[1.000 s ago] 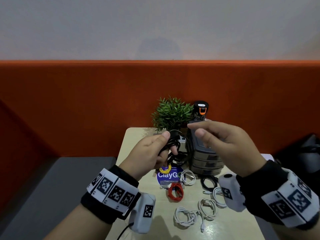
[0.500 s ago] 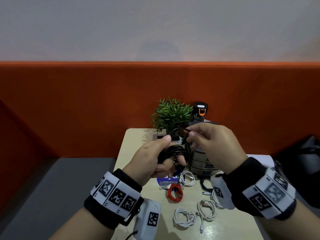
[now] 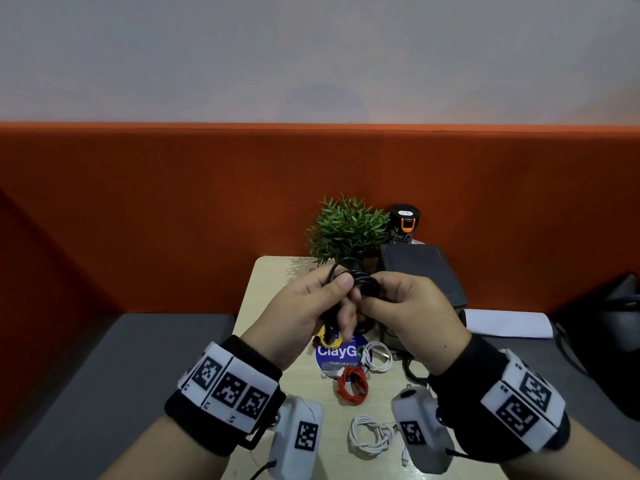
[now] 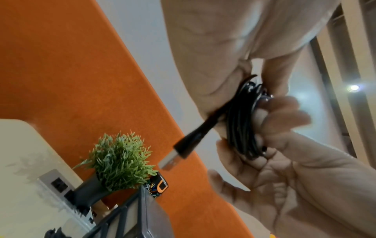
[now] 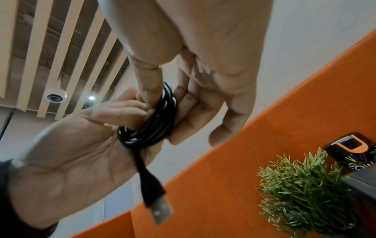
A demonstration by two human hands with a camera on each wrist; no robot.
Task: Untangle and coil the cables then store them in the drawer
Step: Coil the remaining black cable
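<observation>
A black cable [image 3: 362, 284] wound into a small coil is held above the table between both hands. My left hand [image 3: 341, 294] grips the coil with thumb on top. My right hand [image 3: 384, 294] pinches its other side. In the left wrist view the coil [image 4: 242, 128] sits between my left hand [image 4: 223, 77] and my right hand [image 4: 284, 145], its USB plug [image 4: 183, 148] sticking out free. In the right wrist view my right hand [image 5: 162, 93] pinches the coil [image 5: 156, 122], which lies on my left palm [image 5: 81, 145]. The dark drawer unit [image 3: 422, 275] stands just behind the hands.
On the table [image 3: 270, 292] lie a yellow cable [image 3: 325, 336], a white cable [image 3: 379, 356], a red cable [image 3: 351, 382], another white cable [image 3: 369, 434] and a black cable [image 3: 412, 370]. A potted plant [image 3: 346, 226] and a black bottle [image 3: 403, 223] stand at the back.
My right hand came down from in front of the drawer unit to meet the left hand. Both hands now grip the black coil together.
</observation>
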